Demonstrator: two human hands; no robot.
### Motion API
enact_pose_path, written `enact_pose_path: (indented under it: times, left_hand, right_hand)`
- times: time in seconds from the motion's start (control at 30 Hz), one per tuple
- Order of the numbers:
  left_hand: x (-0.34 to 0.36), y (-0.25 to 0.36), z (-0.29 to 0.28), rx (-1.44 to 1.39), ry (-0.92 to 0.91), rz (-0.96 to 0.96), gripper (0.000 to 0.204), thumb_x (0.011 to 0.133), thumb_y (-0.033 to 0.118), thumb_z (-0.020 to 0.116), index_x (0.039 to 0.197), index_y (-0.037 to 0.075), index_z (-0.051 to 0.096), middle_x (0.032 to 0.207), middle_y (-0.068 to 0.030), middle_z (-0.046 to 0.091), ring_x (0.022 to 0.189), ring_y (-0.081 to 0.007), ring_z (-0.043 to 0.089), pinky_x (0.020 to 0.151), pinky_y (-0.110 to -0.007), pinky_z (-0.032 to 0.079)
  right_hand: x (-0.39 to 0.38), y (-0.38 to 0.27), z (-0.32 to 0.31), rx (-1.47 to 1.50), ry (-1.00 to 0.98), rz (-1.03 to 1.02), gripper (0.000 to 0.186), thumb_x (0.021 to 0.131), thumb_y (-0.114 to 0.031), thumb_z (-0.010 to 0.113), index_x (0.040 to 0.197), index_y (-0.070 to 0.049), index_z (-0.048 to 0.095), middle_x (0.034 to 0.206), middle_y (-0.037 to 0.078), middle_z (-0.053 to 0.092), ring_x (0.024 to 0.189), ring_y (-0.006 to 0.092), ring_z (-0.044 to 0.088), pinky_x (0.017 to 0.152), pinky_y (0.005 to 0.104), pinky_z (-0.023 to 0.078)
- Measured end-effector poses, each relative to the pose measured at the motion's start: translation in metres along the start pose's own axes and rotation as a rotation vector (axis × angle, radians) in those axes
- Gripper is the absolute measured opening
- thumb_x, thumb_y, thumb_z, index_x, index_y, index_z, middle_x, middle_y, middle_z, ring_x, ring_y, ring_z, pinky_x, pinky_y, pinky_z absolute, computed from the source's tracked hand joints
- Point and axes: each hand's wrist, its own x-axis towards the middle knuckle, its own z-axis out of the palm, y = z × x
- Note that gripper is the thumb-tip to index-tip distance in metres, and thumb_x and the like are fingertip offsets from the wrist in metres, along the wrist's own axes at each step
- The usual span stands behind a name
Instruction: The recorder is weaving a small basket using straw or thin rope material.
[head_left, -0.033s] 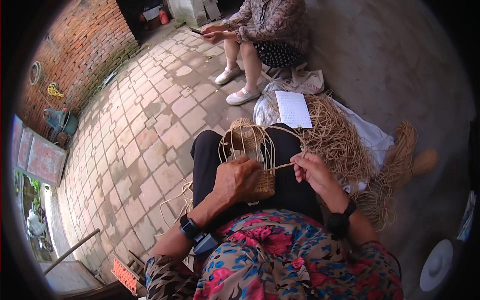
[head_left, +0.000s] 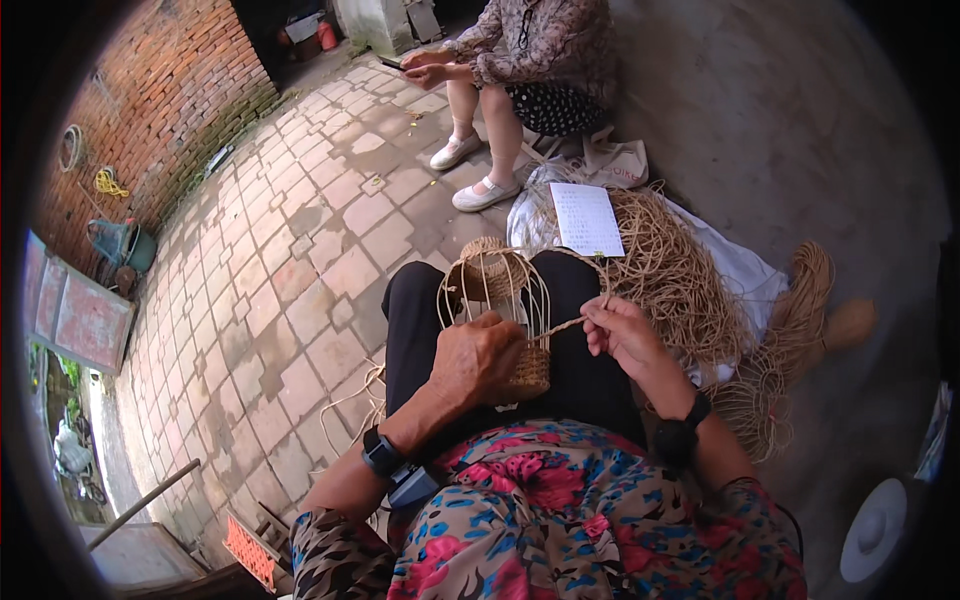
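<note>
A partly woven straw basket (head_left: pixel 525 372) with curved, pale open ribs and a woven cap at its far end rests between my thighs. My left hand (head_left: pixel 470 360) is closed on the basket at its lower woven part, fingers curled and partly hidden. My right hand (head_left: pixel 625 335) pinches a twisted straw cord (head_left: pixel 566 326) to the right of the basket, the cord running to the ribs. A large tangled heap of straw cord (head_left: pixel 680 270) lies beyond my right hand on white cloth, with a written sheet of paper (head_left: pixel 585 220) on top.
Another person (head_left: pixel 530 70) sits ahead, holding a dark phone. A paved floor (head_left: pixel 270 330) runs to a brick wall (head_left: pixel 170 110). A bucket (head_left: pixel 135 245) and metal sheets stand at the left, a metal bar at lower left, a white round object (head_left: pixel 872 530) at lower right.
My right hand has shifted very slightly upward with the cord. Otherwise the view is nearly the same.
</note>
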Motion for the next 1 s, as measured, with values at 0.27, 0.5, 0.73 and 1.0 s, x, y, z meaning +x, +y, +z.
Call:
enact_pose_path:
  times: [0.27, 0.5, 0.73, 1.0]
  left_hand:
    - [0.017, 0.013, 0.012, 0.076, -0.131, -0.374, 0.009, 0.079, 0.018, 0.059, 0.086, 0.014, 0.064, 0.068, -0.0126, 0.064, 0.064, -0.0340, 0.064, 0.061, -0.045, 0.051]
    - [0.009, 0.005, 0.017, -0.123, 0.014, -0.521, 0.015, 0.077, 0.016, 0.058, 0.091, 0.017, 0.064, 0.070, -0.0118, 0.066, 0.069, -0.0292, 0.066, 0.064, -0.041, 0.051]
    - [-0.014, -0.009, -0.001, -0.396, -0.001, -0.552, 0.019, 0.080, 0.019, 0.059, 0.097, 0.013, 0.065, 0.078, -0.0117, 0.068, 0.075, -0.0322, 0.066, 0.068, -0.041, 0.051]
    - [-0.002, 0.003, -0.011, -0.043, 0.088, -0.323, 0.012, 0.081, 0.014, 0.063, 0.089, 0.006, 0.067, 0.082, -0.0114, 0.062, 0.071, -0.0276, 0.063, 0.064, -0.037, 0.049]
  right_hand:
    - [0.071, -0.012, 0.053, -0.284, -0.165, -0.173, 0.008, 0.090, -0.012, 0.059, 0.092, -0.005, 0.062, 0.081, 0.002, 0.063, 0.068, 0.0093, 0.060, 0.060, 0.0231, 0.050]
    - [0.078, -0.005, 0.082, -1.059, 0.005, -0.407, 0.015, 0.077, -0.016, 0.057, 0.086, -0.005, 0.061, 0.076, 0.015, 0.064, 0.073, 0.0317, 0.064, 0.067, 0.0409, 0.049]
    - [0.053, 0.001, 0.082, -1.007, 0.046, -0.459, 0.039, 0.080, -0.010, 0.061, 0.117, -0.003, 0.049, 0.070, 0.011, 0.062, 0.062, 0.0194, 0.062, 0.056, 0.0332, 0.047]
    - [-0.002, 0.004, 0.017, -0.076, -0.168, 0.044, 0.025, 0.093, -0.019, 0.057, 0.109, -0.001, 0.056, 0.080, 0.002, 0.058, 0.061, 0.0073, 0.058, 0.050, 0.0185, 0.045]
